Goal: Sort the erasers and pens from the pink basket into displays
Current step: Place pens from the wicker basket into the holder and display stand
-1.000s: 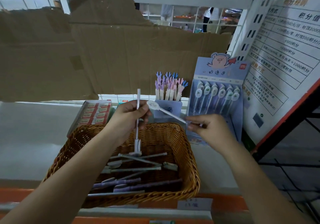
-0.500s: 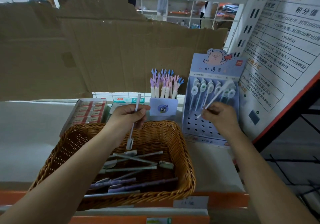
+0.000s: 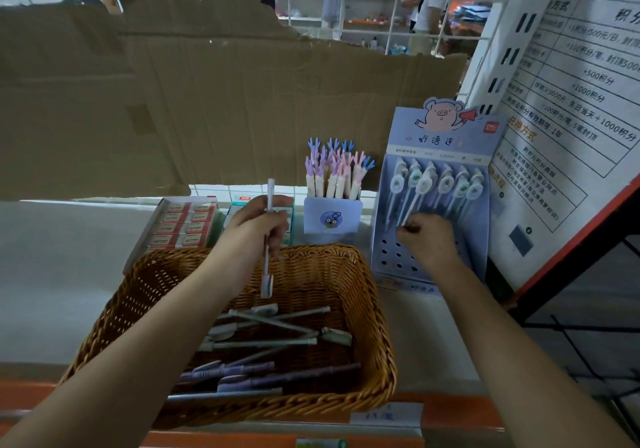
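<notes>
A woven basket (image 3: 372, 312) on the shelf holds several grey and purple pens (image 3: 263, 340). My left hand (image 3: 256, 229) grips a white pen (image 3: 268, 239) upright over the basket's far side, cap end down. My right hand (image 3: 427, 236) pinches the lower end of another white pen (image 3: 414, 201) against the blue pig display (image 3: 438, 142), where several round-topped pens stand in a row. Its fingers hide the pen's tip.
A small blue cup (image 3: 332, 219) of antler-topped pens stands between the basket and the display. Eraser boxes (image 3: 183, 222) lie at the back left. Torn cardboard (image 3: 207, 101) lines the shelf back. A printed poster (image 3: 568, 108) leans at the right.
My right hand has carried its pen from above the basket up to the pig display and set it among the standing pens. My left hand has stayed over the basket with its pen.
</notes>
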